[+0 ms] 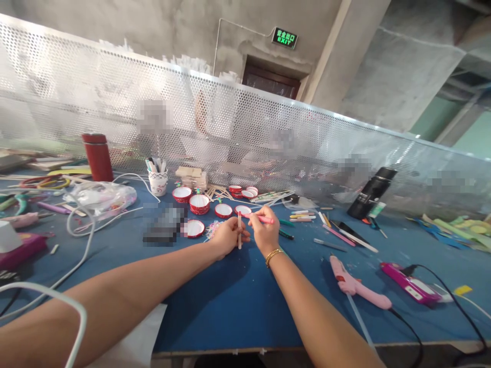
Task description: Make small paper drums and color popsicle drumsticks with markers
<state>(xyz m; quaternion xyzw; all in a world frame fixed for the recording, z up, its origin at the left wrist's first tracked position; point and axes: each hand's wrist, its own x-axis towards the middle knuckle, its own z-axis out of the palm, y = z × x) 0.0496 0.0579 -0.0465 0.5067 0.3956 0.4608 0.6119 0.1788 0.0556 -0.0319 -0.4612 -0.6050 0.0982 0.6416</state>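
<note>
My left hand [227, 236] is closed around a flat wooden craft stick [240, 231], which stands upright between the fingers. In my right hand [264, 229] is a pink marker pen [264, 219], its tip pointing left toward the upper part of the stick; whether it touches cannot be made out. Just beyond my hands sit small round red containers with white insides, among them a lidless one [199, 204] and a flatter one [223, 210]. A bundle of thin coloured strands [214, 230] lies beside my left hand, partly hidden by it.
A pink glue gun [358, 286] and a magenta power strip [410, 283] lie at right, with cords trailing. A black bottle [372, 193], a red thermos [97, 158] and a paper cup of pens [157, 181] stand toward the perforated metal screen [253, 128]. White cable [86, 255] loops at left.
</note>
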